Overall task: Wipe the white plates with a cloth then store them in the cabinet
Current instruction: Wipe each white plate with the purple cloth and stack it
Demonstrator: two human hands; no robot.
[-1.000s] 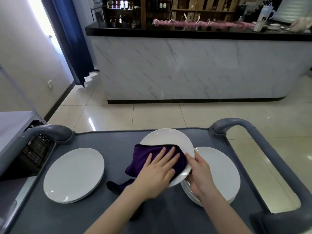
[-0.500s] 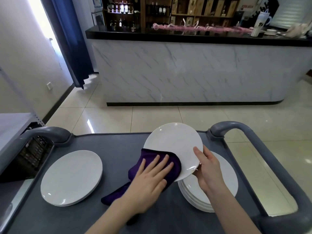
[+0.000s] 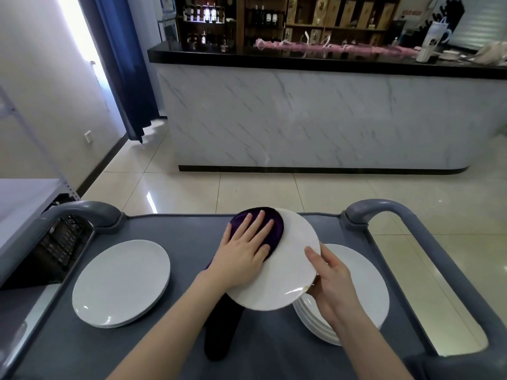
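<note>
My right hand [image 3: 330,281] grips the right rim of a white plate [image 3: 285,272], holding it tilted above the grey cart top [image 3: 192,344]. My left hand [image 3: 244,250] lies flat with fingers spread on a purple cloth [image 3: 274,229], pressing it against the plate's far left part. A dark tail of the cloth hangs below the plate. Under my right hand sits a stack of white plates [image 3: 362,286]. On the cart's left rests another white plate stack [image 3: 120,281].
Grey cart handles rise at the far left [image 3: 82,212] and right [image 3: 428,242]. A black crate [image 3: 57,250] sits beside the cart on the left under a pale shelf. A marble-fronted bar counter [image 3: 315,119] stands across the tiled floor.
The left hand and cloth have slid from the plate's near left edge up to its far edge. The right hand has lifted the plate higher and tilted it more.
</note>
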